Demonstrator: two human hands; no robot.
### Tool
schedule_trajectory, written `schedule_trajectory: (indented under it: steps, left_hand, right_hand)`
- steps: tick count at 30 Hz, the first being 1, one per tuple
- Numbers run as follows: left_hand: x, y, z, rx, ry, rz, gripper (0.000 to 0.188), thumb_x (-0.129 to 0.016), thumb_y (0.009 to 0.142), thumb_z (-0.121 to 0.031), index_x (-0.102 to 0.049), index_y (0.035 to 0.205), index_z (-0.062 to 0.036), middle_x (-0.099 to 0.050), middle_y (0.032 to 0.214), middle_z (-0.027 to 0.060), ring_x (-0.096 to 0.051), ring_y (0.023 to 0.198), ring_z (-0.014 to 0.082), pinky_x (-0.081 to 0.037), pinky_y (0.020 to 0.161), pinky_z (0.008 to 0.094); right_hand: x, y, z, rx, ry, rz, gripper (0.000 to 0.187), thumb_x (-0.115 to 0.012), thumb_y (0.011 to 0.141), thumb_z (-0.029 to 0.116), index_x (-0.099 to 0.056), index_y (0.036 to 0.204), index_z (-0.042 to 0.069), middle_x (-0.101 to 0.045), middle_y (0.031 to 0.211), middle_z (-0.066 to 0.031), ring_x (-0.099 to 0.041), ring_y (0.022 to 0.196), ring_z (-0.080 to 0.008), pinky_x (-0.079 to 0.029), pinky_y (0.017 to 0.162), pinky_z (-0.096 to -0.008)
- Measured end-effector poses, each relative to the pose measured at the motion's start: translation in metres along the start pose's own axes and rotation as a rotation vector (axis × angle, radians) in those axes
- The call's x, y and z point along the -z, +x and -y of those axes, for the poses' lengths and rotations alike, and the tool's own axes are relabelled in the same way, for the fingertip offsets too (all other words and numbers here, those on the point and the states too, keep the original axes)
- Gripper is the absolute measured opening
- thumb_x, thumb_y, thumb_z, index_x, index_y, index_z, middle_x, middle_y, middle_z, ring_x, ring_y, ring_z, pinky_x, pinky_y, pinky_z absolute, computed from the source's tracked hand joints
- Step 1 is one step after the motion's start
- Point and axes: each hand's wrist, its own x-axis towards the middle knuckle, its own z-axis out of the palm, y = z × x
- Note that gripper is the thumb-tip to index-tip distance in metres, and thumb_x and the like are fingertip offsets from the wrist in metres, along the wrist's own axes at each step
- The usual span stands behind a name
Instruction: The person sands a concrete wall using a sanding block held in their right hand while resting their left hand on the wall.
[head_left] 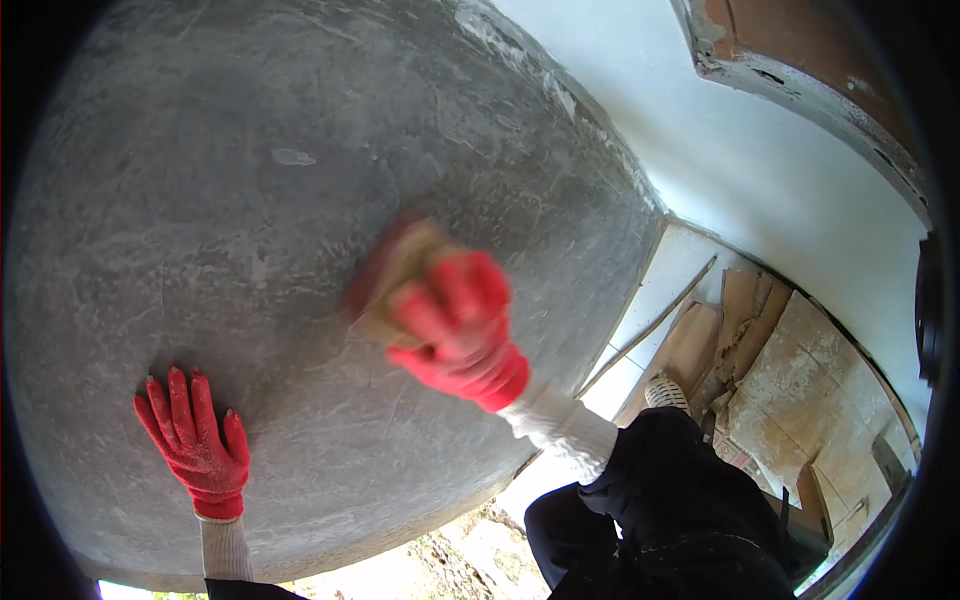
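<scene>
- R hand (460, 325): red knit-type glove, fingers curled round a block, thumb on the lower side; blurred, so exact finger placement can't be told.
- Sanding block (388, 285): in R hand's grip, approx. mid-wall; tan body w/ a dark-red face turned toward the wall; edges blurred, full contact w/ the surface unclear.
- L hand (200, 440): matching red glove, lower L; fingers spread & pointing up, thumb out to the R, palm side to the wall; fingertips pale. Holds nothing visible; well apart from the block.
- Sleeves: white ribbed cuff (565, 430) at R wrist, paler ribbed cuff (226, 550) at L wrist; black clothing (680, 510) beyond, lower R.
- Grey plastered wall (270, 230): fills most of the view; mottled, w/ lighter streaks and one small pale patch (293, 157), upper L of the block; rough whitish edge along the upper R.
- White wall (790, 160): adjoins the grey one, R side; brown panel (815, 35) w/ a chipped grey edge, top R corner.
- Floor, R: white tiles (615, 380), thin stick (650, 325), torn brown cardboard (690, 350), dusty tan sheet (800, 390); striped shoe (665, 393) nr. the cardboard.
- Bottom ctr.: brightly lit rough ground (450, 560) below the grey wall's lower edge.
</scene>
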Motion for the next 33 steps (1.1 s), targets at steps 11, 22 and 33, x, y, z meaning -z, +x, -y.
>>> schedule_trajectory:
  steps: [11, 22, 33]
  left_hand:
    - [0.0, -0.001, 0.002, -0.006, 0.031, 0.013, 0.053, -0.048, 0.101, -0.033, -0.055, 0.143, -0.0013, -0.046, 0.154, 0.0188, -0.037, 0.145, 0.0483, -0.027, 0.12, 0.0682]
    - [0.002, 0.002, 0.003, -0.025, 0.054, 0.007, 0.054, -0.045, 0.103, -0.033, -0.051, 0.146, -0.0004, -0.045, 0.155, 0.0195, -0.037, 0.145, 0.0488, -0.028, 0.12, 0.0678]
    - [0.002, 0.001, 0.004, -0.03, 0.058, 0.036, 0.054, -0.045, 0.104, -0.033, -0.05, 0.146, -0.0001, -0.044, 0.156, 0.0203, -0.036, 0.145, 0.0489, -0.028, 0.12, 0.0678]
  right_hand:
    - [0.034, 0.008, -0.09, -1.052, 0.186, -0.502, 0.081, -0.071, 0.094, 0.036, -0.033, 0.159, 0.006, -0.035, 0.156, -0.0212, -0.043, 0.136, -0.0445, -0.047, 0.106, -0.051]
    - [0.012, -0.005, -0.061, -0.435, -0.196, -0.243, 0.07, -0.08, 0.081, 0.028, -0.051, 0.144, 0.022, -0.037, 0.154, -0.0218, -0.04, 0.136, -0.0489, -0.044, 0.104, -0.0603]
    - [0.026, 0.046, -0.072, -0.504, -0.103, -0.326, 0.075, -0.079, 0.084, 0.03, -0.048, 0.149, 0.008, -0.042, 0.149, -0.0232, -0.047, 0.13, -0.0442, -0.041, 0.107, -0.0547]
